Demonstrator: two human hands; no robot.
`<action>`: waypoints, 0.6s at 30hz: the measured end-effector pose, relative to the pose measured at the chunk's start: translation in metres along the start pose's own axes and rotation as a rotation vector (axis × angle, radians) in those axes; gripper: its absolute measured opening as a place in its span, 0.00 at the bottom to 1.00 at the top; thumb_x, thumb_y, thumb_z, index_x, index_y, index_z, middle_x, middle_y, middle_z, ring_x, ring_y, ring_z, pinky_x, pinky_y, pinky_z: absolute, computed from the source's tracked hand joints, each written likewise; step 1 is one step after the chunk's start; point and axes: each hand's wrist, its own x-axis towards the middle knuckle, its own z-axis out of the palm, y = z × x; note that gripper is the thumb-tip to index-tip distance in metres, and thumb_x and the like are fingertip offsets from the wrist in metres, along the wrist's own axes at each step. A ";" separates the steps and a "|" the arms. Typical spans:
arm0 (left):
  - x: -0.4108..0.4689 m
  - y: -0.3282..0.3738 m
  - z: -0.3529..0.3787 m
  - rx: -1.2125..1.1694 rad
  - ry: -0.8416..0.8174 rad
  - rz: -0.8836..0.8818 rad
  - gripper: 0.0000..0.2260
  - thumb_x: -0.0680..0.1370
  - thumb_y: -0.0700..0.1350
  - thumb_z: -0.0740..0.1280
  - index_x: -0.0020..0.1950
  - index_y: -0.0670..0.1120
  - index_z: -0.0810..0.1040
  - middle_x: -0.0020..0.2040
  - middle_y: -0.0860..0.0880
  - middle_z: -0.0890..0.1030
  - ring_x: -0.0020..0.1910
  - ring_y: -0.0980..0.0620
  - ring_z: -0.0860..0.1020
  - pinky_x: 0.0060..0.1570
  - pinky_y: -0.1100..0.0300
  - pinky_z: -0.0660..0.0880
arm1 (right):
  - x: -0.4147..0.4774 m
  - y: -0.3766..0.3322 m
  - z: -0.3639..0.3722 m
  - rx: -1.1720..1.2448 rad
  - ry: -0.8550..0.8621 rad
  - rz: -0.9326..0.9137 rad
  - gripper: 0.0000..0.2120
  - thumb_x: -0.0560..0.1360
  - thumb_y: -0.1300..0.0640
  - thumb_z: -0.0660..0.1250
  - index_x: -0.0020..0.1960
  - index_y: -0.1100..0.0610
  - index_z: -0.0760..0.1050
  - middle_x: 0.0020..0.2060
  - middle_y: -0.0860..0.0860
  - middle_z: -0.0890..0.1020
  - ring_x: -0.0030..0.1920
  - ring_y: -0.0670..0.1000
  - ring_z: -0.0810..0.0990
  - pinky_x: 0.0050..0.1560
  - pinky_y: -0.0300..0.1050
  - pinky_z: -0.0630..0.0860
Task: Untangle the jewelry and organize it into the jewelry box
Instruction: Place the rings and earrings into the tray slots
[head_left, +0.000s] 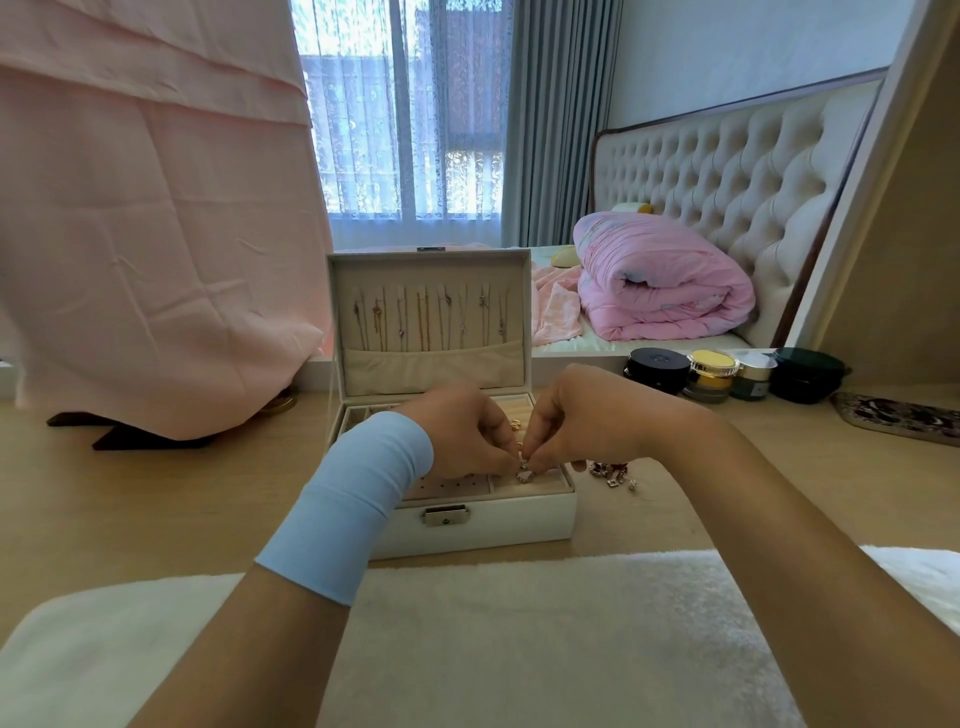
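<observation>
A white jewelry box (498, 517) stands open on the wooden table, its lid (431, 270) upright with several necklaces (426, 322) hanging inside. Over the box's front right compartment my left hand (462, 434) and my right hand (582, 421) meet fingertip to fingertip. Both pinch a small piece of jewelry with a pale pendant (523, 474) dangling just above the tray. A tangle of dark red and silver jewelry (613, 473) lies on the table right of the box. A gold ring (515, 425) shows in the ring rolls behind my fingers.
Several cosmetic jars (711, 374) stand at the back right, with a patterned tray (898, 415) beside them. A pink cloth (156, 234) drapes over a stand at the left. A white fluffy mat (519, 649) covers the near table edge. A bed lies beyond.
</observation>
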 end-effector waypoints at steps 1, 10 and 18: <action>0.000 0.001 0.000 0.006 -0.003 0.000 0.01 0.73 0.50 0.73 0.43 0.55 0.84 0.37 0.59 0.82 0.37 0.60 0.77 0.39 0.65 0.74 | 0.001 0.000 0.001 -0.010 0.004 -0.002 0.02 0.71 0.56 0.79 0.42 0.51 0.86 0.35 0.46 0.86 0.31 0.45 0.79 0.36 0.37 0.79; 0.001 0.004 0.000 0.046 -0.025 -0.007 0.06 0.73 0.53 0.74 0.48 0.56 0.85 0.45 0.57 0.83 0.46 0.55 0.79 0.52 0.57 0.78 | 0.001 0.008 -0.003 -0.006 0.000 0.025 0.03 0.72 0.50 0.77 0.45 0.46 0.87 0.41 0.42 0.86 0.39 0.46 0.83 0.48 0.44 0.83; 0.003 0.006 0.008 0.043 0.018 0.028 0.05 0.73 0.51 0.74 0.47 0.53 0.86 0.43 0.57 0.84 0.45 0.57 0.80 0.50 0.59 0.79 | 0.011 0.067 0.000 -0.196 0.119 0.208 0.10 0.75 0.55 0.74 0.55 0.46 0.84 0.50 0.43 0.82 0.49 0.44 0.81 0.54 0.45 0.81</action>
